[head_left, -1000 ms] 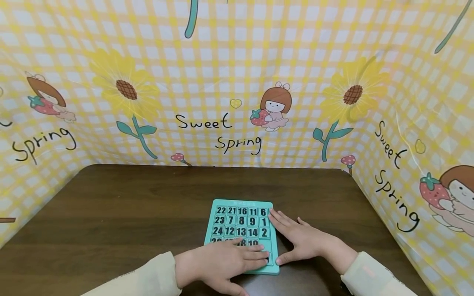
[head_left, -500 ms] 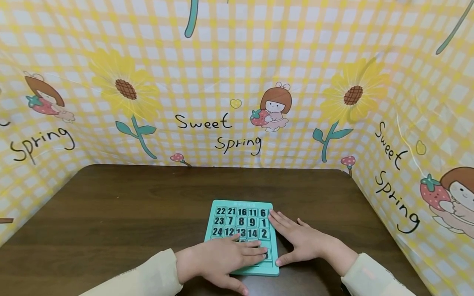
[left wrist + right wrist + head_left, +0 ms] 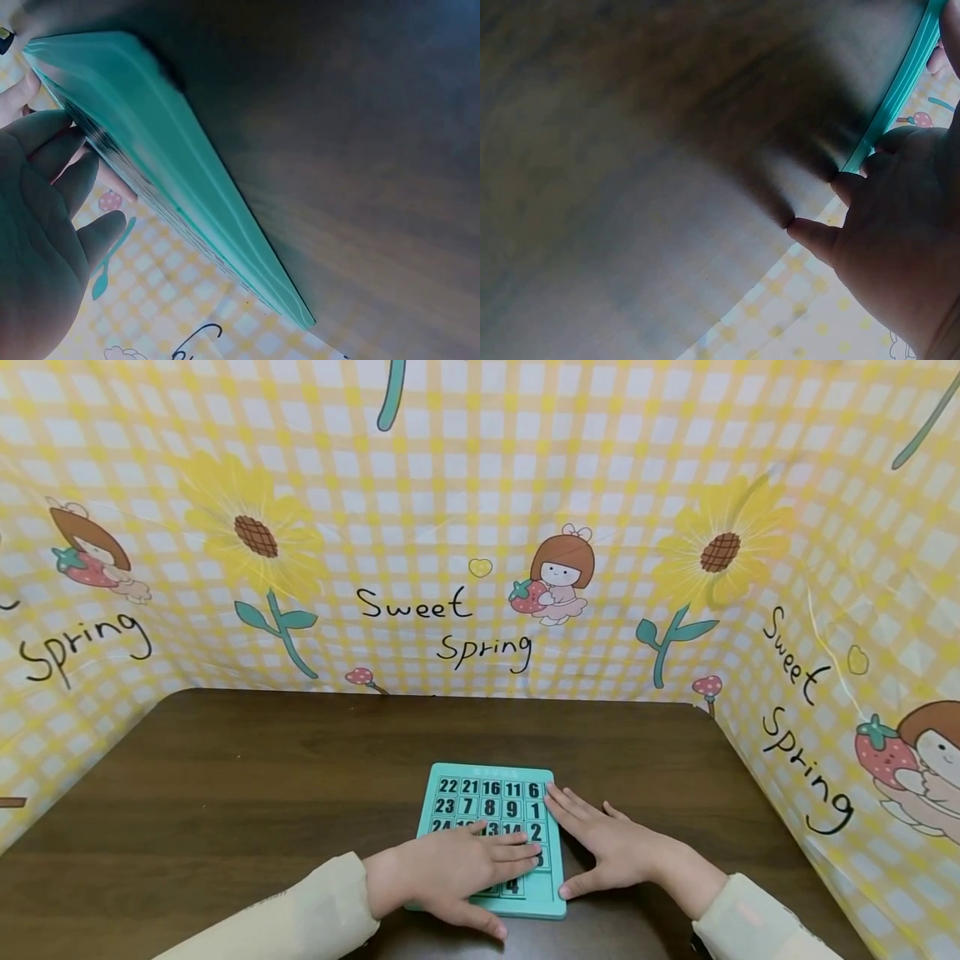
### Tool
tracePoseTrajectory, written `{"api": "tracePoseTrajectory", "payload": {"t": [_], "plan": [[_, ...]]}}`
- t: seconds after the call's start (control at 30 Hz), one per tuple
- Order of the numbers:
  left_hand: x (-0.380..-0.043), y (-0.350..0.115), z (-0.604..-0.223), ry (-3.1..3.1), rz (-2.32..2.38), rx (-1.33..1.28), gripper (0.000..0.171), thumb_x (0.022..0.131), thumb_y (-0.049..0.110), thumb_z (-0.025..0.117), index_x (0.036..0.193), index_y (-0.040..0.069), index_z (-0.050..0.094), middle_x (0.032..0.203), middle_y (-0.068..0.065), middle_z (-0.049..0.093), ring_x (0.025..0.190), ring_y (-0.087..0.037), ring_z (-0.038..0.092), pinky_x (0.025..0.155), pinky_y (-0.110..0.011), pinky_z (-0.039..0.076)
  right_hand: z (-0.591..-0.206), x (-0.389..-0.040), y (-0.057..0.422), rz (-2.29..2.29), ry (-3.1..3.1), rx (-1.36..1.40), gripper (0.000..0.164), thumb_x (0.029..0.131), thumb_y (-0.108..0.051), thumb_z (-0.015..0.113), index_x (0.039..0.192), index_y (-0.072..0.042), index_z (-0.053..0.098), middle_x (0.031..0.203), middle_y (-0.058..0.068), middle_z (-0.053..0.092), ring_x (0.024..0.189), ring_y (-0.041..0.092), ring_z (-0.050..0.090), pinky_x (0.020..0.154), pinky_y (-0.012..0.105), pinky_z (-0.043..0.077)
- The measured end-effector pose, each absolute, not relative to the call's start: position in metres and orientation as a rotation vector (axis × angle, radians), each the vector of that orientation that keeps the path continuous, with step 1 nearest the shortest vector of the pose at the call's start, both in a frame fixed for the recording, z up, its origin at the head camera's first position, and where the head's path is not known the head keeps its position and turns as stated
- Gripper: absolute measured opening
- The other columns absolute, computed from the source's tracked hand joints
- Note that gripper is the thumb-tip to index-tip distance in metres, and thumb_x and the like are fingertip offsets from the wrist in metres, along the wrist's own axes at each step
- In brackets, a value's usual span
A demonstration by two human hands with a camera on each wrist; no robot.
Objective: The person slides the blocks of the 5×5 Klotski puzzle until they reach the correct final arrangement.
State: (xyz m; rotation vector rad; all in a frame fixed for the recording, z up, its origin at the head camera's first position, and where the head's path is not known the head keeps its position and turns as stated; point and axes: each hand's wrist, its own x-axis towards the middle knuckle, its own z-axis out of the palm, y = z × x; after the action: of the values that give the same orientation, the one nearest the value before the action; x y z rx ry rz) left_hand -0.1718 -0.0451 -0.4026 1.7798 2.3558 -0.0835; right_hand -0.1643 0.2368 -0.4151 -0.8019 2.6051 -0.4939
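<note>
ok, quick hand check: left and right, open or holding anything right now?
Left hand: open, fingers over the number puzzle, not gripping.
Right hand: open, spread along the puzzle's right edge, not gripping.

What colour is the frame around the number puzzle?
The frame is turquoise green; the head view shows it best.

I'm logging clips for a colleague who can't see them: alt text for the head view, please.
A left hand lies across the lower part of a teal number puzzle, while the right hand touches its right edge. The puzzle lies on a brown table, before a yellow checked cloth.
</note>
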Motion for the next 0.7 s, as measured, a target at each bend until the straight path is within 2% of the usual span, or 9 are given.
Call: {"api": "tracePoseTrajectory", "payload": {"t": [0.53,0.7], "plan": [[-0.171,-0.047,-0.402,2.364,-0.084,1.761,0.082,0.096,0.070,0.036,0.160,0.020,0.022,0.167,0.006,0.017,0.154,-0.012,0.018,0.119,-0.052,0.031,-0.414,-0.165,0.237,-0.520,2.577,-0.798,0.110,0.084,-0.067,0.064,0.162,-0.015,0.005,0.169,0.004,-0.003,0.156,0.033,0.001,0.111,0.077,0.010],[-0.163,-0.058,-0.398,2.364,-0.041,1.831,0.080,0.098,0.068,0.035,0.159,0.017,0.025,0.166,0.003,0.023,0.154,-0.012,0.020,0.117,-0.054,0.033,-0.416,-0.165,0.238,-0.509,2.588,-0.783,0.111,0.083,-0.069,0.064,0.162,-0.016,0.006,0.169,0.002,-0.003,0.156,0.031,0.001,0.113,0.076,0.010]]}}
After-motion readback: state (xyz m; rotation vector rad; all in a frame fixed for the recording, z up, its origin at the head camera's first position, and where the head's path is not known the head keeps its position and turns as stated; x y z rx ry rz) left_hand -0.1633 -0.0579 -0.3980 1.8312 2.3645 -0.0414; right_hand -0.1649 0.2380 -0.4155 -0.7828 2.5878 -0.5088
